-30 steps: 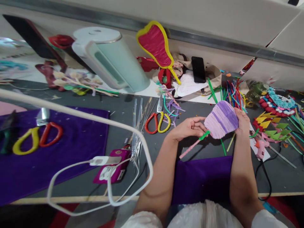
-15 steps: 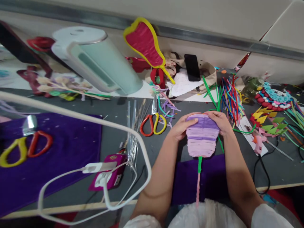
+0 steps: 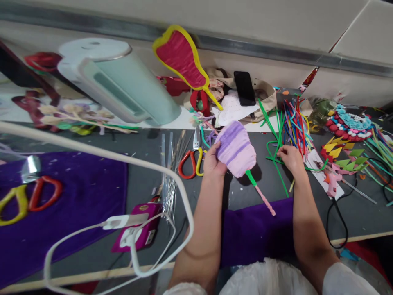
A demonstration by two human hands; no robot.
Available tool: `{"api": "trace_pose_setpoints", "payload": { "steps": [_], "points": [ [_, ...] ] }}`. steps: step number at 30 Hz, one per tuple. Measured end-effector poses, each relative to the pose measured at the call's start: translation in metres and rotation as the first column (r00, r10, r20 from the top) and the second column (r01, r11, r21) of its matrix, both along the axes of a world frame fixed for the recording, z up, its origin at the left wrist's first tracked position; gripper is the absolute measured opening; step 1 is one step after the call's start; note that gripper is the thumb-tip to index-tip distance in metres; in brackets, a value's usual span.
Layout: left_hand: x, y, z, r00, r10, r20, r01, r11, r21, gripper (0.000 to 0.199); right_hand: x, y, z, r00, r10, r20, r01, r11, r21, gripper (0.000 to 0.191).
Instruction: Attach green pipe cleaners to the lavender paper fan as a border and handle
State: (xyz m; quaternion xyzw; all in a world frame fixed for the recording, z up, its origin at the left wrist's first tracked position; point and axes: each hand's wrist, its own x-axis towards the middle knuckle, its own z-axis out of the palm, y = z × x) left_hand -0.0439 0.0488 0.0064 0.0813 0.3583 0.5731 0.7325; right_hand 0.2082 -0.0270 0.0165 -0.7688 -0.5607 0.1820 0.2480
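Observation:
My left hand [image 3: 215, 159] grips the edge of a fan-shaped pipe-cleaner piece [image 3: 238, 149], striped in lilac and pale pink. Its stem [image 3: 264, 199], green at the top and twisted pink below, points down to the right. Over among loose green pipe cleaners [image 3: 273, 143], my right hand [image 3: 290, 159] has its fingertips pinched together on one of them. Scissors with red and yellow handles [image 3: 188, 164] lie just left of my left hand. Beneath the stem is a folded purple cloth [image 3: 258, 233].
A pale green bottle-shaped appliance [image 3: 138, 86], a red and yellow fan-shaped piece [image 3: 181, 57] and a phone [image 3: 245, 88] stand at the back. A white cable [image 3: 147, 159] loops across the left side. A pink glue gun [image 3: 332, 182] lies at right, near bundled coloured pipe cleaners [image 3: 296, 127].
My right hand has let go of the lilac piece and moved right to the green pipe cleaners. The piece, in my left hand alone, has shifted up and left and tilted.

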Motion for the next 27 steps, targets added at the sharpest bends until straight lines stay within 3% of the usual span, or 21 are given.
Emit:
{"api": "trace_pose_setpoints", "payload": {
  "steps": [3,7,11,15,20,24,27],
  "points": [
    [-0.001,0.001,-0.003,0.998,-0.012,0.057,0.013,1.000,-0.023,0.023,-0.012,0.000,-0.002,0.986,0.119,0.120,-0.110,0.991,-0.077,0.004],
    [0.004,-0.001,-0.007,0.987,-0.157,0.030,0.159,0.986,-0.052,0.028,-0.018,0.002,-0.003,0.944,0.201,0.263,-0.174,0.977,-0.124,0.006],
    [0.021,-0.012,-0.005,0.952,-0.304,-0.027,0.304,0.953,-0.022,0.029,-0.015,0.001,0.004,0.959,0.170,0.227,-0.177,0.984,0.007,0.011],
    [0.040,-0.030,0.003,0.892,-0.447,-0.067,0.452,0.888,0.088,0.035,-0.011,-0.003,0.012,0.997,0.037,0.061,-0.049,0.977,0.210,0.018],
    [0.049,-0.038,0.005,0.836,-0.547,-0.048,0.546,0.820,0.172,0.040,-0.011,-0.003,0.009,0.983,0.104,-0.151,-0.051,0.947,0.318,0.022],
    [0.042,-0.026,-0.005,0.908,-0.418,-0.037,0.420,0.902,0.105,0.027,-0.010,0.002,0.006,0.919,0.039,-0.391,0.112,0.928,0.356,0.027],
    [0.033,-0.014,-0.012,0.961,-0.276,0.029,0.274,0.959,0.067,0.026,-0.013,0.002,0.012,0.704,0.046,-0.709,0.141,0.969,0.203,0.047]
  ]
}}
